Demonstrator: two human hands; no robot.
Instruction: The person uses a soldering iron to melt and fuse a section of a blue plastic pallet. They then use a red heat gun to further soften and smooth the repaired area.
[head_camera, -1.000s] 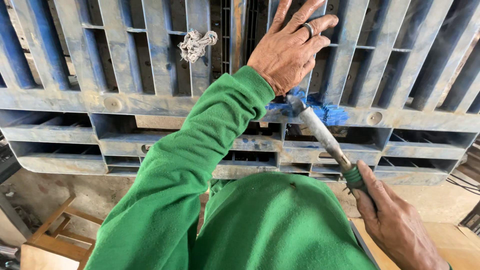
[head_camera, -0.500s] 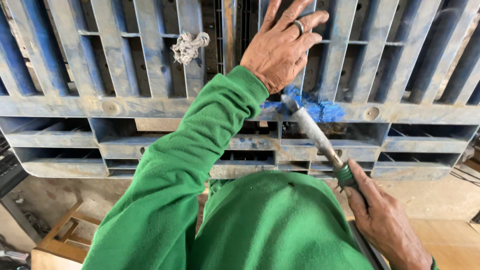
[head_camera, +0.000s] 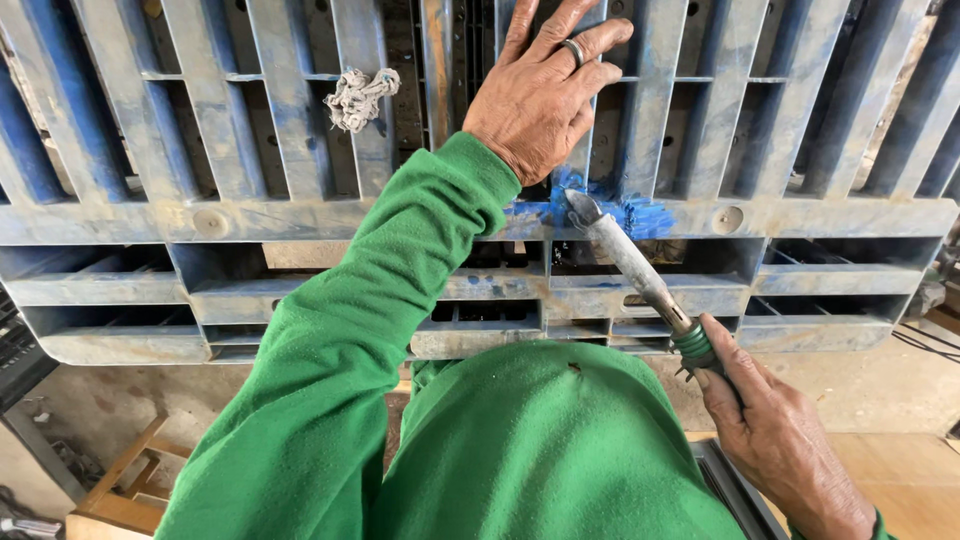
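Head view: right hand (head_camera: 780, 440) gripping iron (head_camera: 630, 265), tip at pallet (head_camera: 250, 215) edge.

a small knot of white rag (head_camera: 358, 97) sits stuck between two slats up at the top left. low in the left corner there is a little wooden frame (head_camera: 125, 487) on the dusty grey floor (head_camera: 60, 415). next to it, at the left edge, is a dark crate (head_camera: 18, 350) with a grid side. on the right, the floor is tan board (head_camera: 915, 470), and thin black cables (head_camera: 925, 342) lie across it near the edge.
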